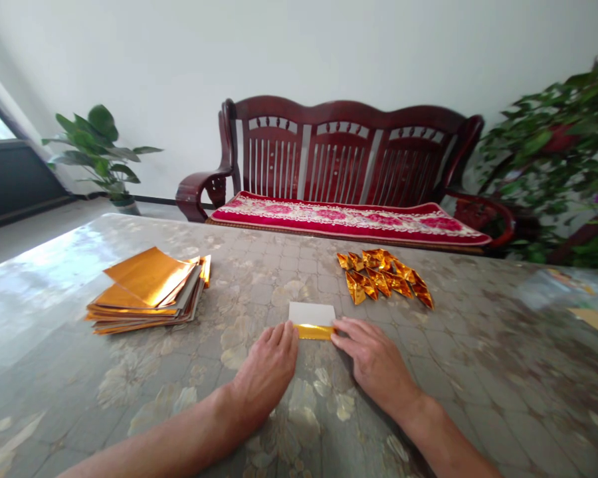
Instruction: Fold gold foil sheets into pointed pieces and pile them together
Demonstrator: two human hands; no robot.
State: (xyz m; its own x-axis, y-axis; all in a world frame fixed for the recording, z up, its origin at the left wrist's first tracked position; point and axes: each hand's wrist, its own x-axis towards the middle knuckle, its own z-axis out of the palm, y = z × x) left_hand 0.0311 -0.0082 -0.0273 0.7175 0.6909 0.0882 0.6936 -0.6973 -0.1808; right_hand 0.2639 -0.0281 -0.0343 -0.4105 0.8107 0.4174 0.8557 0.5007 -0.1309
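Observation:
A small sheet of gold foil paper (312,313) lies in front of me with its pale back up. Its near edge is folded over into a shiny gold strip. My left hand (270,364) grips the left end of that fold, fingers together. At the right end, my right hand (371,355) pinches the paper between thumb and fingers. Both thumbs are partly hidden. Beyond my right hand sits a group of folded gold paper pieces (381,275). A stack of gold foil sheets (147,292) rests to the left, its top sheets askew.
A patterned cover lies over the table (219,405). Behind the table stands a dark red wooden bench (339,149) with a red floral cushion (329,216). Potted plants (97,149) flank it. A clear plastic bag (563,289) lies at the table's right.

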